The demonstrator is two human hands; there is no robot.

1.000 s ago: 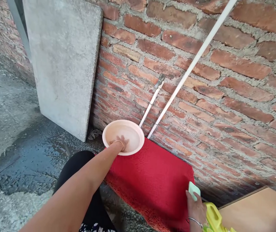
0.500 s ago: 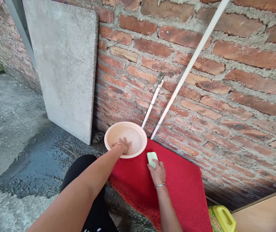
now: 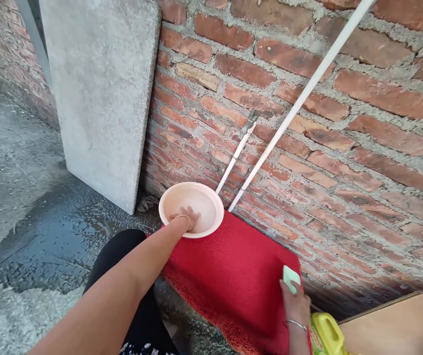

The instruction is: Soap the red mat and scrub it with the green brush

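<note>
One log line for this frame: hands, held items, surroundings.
left hand: inside pink basin | right hand: grips green soap bar on red mat | yellow jug beside right hand | brick wall behind

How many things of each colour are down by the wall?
Red: 1, the mat
Pink: 1, the bowl
Green: 1, the soap bar
Yellow: 1, the jug
White: 2, the pipes
Total: 6

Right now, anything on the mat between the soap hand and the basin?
Nothing visible. The right hand holds the green soap at the red mat's near edge; bare mat lies between it and the basin, where the left hand rests.
</note>
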